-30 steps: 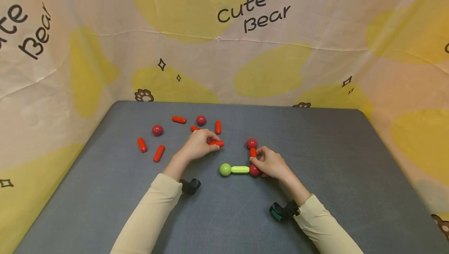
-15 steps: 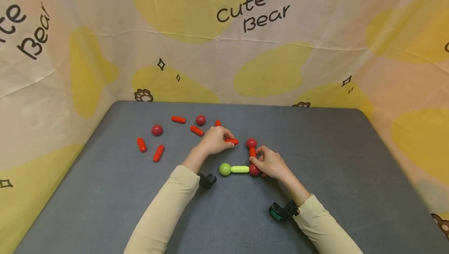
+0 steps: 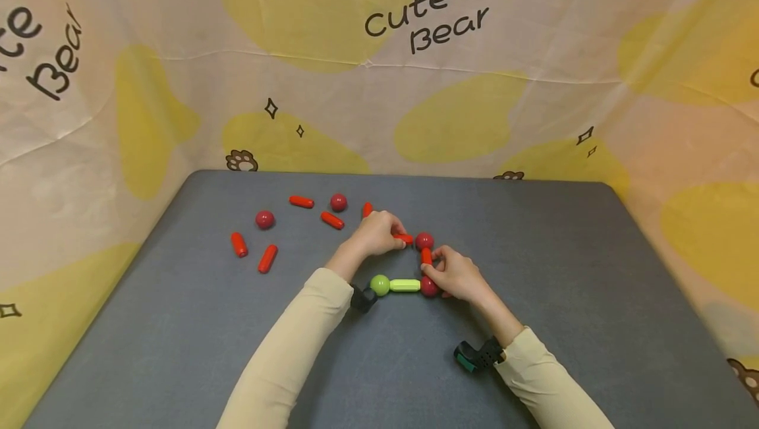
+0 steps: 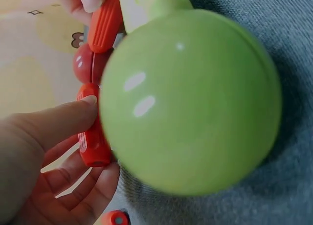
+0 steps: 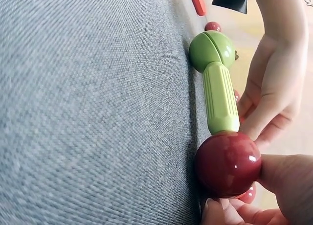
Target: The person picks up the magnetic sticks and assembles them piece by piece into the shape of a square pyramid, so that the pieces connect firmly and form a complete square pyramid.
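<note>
Currently the left hand (image 3: 376, 232) is pinching a red stick (image 3: 404, 238) between curled thumb and fingers, bringing its far end just beside the upper red ball (image 3: 423, 241); whether the two are touching cannot be told. The right hand (image 3: 458, 275) is curling its fingers round the lower red ball (image 3: 429, 286) and steadying the short red stick (image 3: 426, 256) that is running up to the upper ball; a green stick (image 3: 406, 285) is joining the lower ball to a green ball (image 3: 380, 285), all lying on the grey table (image 3: 534, 251). Loose red sticks (image 3: 268, 258) and red balls (image 3: 264, 219) are lying well apart to the left.

Risk, as judged: the upper ball is sitting free at the end of its stick, so a sideways push from the pinched stick could be rolling it off its joint; a slackening right grip could be letting the frame swing about the lower ball; the left wrist, passing close over the green ball, could be knocking it.
</note>
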Action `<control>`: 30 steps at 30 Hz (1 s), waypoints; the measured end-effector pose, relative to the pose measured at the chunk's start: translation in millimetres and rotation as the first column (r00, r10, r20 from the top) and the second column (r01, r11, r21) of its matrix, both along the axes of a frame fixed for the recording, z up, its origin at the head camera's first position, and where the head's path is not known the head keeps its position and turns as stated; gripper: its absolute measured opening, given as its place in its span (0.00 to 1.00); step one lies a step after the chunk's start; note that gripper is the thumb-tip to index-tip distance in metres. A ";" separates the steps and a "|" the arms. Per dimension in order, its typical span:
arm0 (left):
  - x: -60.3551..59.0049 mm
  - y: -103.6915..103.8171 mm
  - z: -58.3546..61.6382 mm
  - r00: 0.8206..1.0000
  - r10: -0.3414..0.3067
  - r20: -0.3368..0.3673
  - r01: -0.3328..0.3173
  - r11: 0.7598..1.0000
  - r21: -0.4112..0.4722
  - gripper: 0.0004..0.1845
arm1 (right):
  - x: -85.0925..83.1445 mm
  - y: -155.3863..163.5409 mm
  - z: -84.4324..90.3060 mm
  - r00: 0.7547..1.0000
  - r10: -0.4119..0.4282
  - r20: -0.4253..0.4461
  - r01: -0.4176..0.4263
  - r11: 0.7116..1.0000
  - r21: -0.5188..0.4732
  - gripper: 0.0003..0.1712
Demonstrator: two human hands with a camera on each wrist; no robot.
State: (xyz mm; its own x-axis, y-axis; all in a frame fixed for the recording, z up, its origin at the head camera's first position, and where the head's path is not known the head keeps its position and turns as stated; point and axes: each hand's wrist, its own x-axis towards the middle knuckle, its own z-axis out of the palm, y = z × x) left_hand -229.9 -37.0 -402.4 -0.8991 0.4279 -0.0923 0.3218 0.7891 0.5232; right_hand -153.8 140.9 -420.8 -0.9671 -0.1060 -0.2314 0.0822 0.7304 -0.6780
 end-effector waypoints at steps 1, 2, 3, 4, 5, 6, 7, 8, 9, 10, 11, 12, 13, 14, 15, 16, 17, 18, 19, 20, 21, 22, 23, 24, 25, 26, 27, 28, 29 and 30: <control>-0.3 0.8 -0.3 1.000 0.000 0.003 0.000 1.000 -0.006 0.09 | 0.0 -0.1 0.2 1.000 0.002 -0.003 -0.002 1.000 -0.001 0.19; -0.5 1.4 -0.4 1.000 -0.001 0.007 0.002 1.000 -0.010 0.09 | 0.0 0.0 0.0 1.000 0.003 -0.004 -0.003 1.000 -0.002 0.19; -0.7 2.1 -0.4 1.000 -0.002 0.010 0.002 1.000 -0.014 0.09 | -0.3 -0.1 -0.3 1.000 0.004 -0.006 -0.004 1.000 -0.003 0.19; -0.8 2.6 -0.5 1.000 -0.004 0.012 0.004 1.000 -0.018 0.08 | -0.3 -0.2 -0.2 1.000 0.006 -0.009 -0.006 1.000 -0.003 0.19; -0.9 3.1 -0.6 1.000 -0.005 0.013 0.005 1.000 -0.022 0.08 | -0.6 -0.2 -0.4 1.000 0.007 -0.010 -0.007 1.000 -0.002 0.19; -1.0 3.5 -0.7 1.000 -0.005 0.016 0.006 1.000 -0.025 0.08 | -0.6 -0.3 -0.3 1.000 0.008 -0.011 -0.008 1.000 -0.001 0.19; -1.0 3.8 -0.7 1.000 -0.006 0.015 0.007 1.000 -0.029 0.07 | -0.7 -0.2 -0.5 1.000 0.009 -0.012 -0.009 1.000 0.000 0.19; -0.9 4.0 -0.8 1.000 -0.006 0.017 0.006 1.000 -0.030 0.07 | -0.9 -0.2 -0.7 1.000 0.008 -0.011 -0.008 1.000 0.002 0.19; -0.8 4.2 -0.8 1.000 -0.004 0.019 0.005 1.000 -0.029 0.07 | -0.8 -0.3 -0.7 1.000 0.008 -0.012 -0.008 1.000 0.004 0.19; -0.7 4.2 -0.7 1.000 -0.003 0.022 0.003 1.000 -0.027 0.07 | -0.9 -0.3 -0.7 1.000 0.008 -0.013 -0.008 1.000 0.005 0.19; -0.4 4.4 -0.5 1.000 -0.002 0.024 0.002 1.000 -0.025 0.07 | -0.9 -0.2 -0.8 1.000 0.009 -0.013 -0.009 1.000 0.005 0.19; 0.0 4.4 -0.2 1.000 0.000 0.029 0.001 1.000 -0.022 0.07 | -0.7 -0.1 -0.7 1.000 0.009 -0.018 -0.009 1.000 0.007 0.20; 0.4 4.5 0.1 0.999 0.001 0.033 -0.001 1.000 -0.018 0.07 | -0.5 0.1 -0.7 1.000 0.010 -0.023 -0.010 1.000 0.009 0.20; 0.7 4.6 0.3 0.999 0.003 0.037 -0.003 1.000 -0.015 0.07 | -0.2 0.2 -0.5 1.000 0.011 -0.028 -0.010 1.000 0.010 0.20; 1.1 4.6 0.5 0.999 0.005 0.040 -0.004 1.000 -0.012 0.07 | 0.0 0.2 -0.3 0.999 0.011 -0.031 -0.011 1.000 0.010 0.20; 1.5 4.5 0.9 0.999 0.006 0.043 -0.006 1.000 -0.010 0.07 | 0.0 0.0 0.1 0.999 0.012 -0.034 -0.012 1.000 0.011 0.20; 2.0 4.4 1.2 0.999 0.008 0.044 -0.007 1.000 -0.008 0.07 | 0.1 0.1 0.4 0.999 0.013 -0.036 -0.013 1.000 0.012 0.20; 2.4 4.2 1.6 0.999 0.009 0.046 -0.009 1.000 -0.007 0.07 | 0.0 0.0 0.7 0.999 0.014 -0.036 -0.013 1.000 0.011 0.21; 2.7 4.1 1.6 0.999 0.009 0.046 -0.009 1.000 -0.008 0.07 | -0.4 0.1 0.7 0.999 0.013 -0.031 -0.013 1.000 0.009 0.21; 2.9 3.9 1.7 0.999 0.008 0.045 -0.008 1.000 -0.010 0.07 | -0.8 0.3 0.9 1.000 0.011 -0.024 -0.011 1.000 0.005 0.21; 3.1 3.7 1.8 0.999 0.008 0.045 -0.008 1.000 -0.010 0.07 | -1.6 0.4 0.7 1.000 0.008 -0.015 -0.008 1.000 0.001 0.22; 3.3 3.4 2.0 0.999 0.008 0.045 -0.007 1.000 -0.011 0.07 | -2.3 0.6 0.7 1.000 0.003 -0.008 -0.003 1.000 -0.002 0.23; 3.2 3.2 2.1 0.999 0.006 0.045 -0.006 1.000 -0.012 0.07 | -3.3 1.0 0.5 1.000 -0.004 0.001 0.004 1.000 -0.005 0.24; 3.1 3.0 2.0 0.999 0.005 0.045 -0.004 1.000 -0.013 0.07 | -4.4 1.2 0.5 1.000 -0.009 0.007 0.009 1.000 -0.009 0.25; 3.2 2.9 2.0 0.999 0.003 0.045 -0.003 1.000 -0.013 0.06 | -5.6 1.3 0.5 1.000 -0.018 0.011 0.018 1.000 -0.011 0.26; 3.2 2.7 2.1 0.999 0.003 0.044 -0.002 1.000 -0.012 0.06 | -6.9 1.3 0.7 1.000 -0.023 0.012 0.023 1.000 -0.012 0.27; 3.2 2.6 2.2 0.999 0.002 0.043 -0.002 1.000 -0.011 0.06 | -8.4 1.0 0.7 1.000 -0.027 0.012 0.027 1.000 -0.011 0.28; 3.2 2.5 2.1 0.999 0.001 0.042 0.000 1.000 -0.011 0.06 | -9.9 0.7 1.1 1.000 -0.027 0.007 0.027 1.000 -0.008 0.29; 3.2 2.4 2.0 0.999 -0.001 0.040 0.001 1.000 -0.011 0.06 | -11.4 0.3 1.3 1.000 -0.027 0.006 0.027 1.000 -0.008 0.30; 3.3 2.3 2.0 0.999 -0.001 0.039 0.001 1.000 -0.010 0.06 | -12.9 -0.1 1.4 1.000 -0.025 0.003 0.025 1.000 -0.007 0.31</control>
State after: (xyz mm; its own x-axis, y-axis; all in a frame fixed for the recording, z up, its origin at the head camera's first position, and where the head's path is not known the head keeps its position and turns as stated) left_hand -226.6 -34.8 -400.4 -0.8943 0.4278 -0.1316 0.3023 0.7942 0.5272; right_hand -166.7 140.8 -419.4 -0.9687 -0.0830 -0.2338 0.1027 0.7235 -0.6826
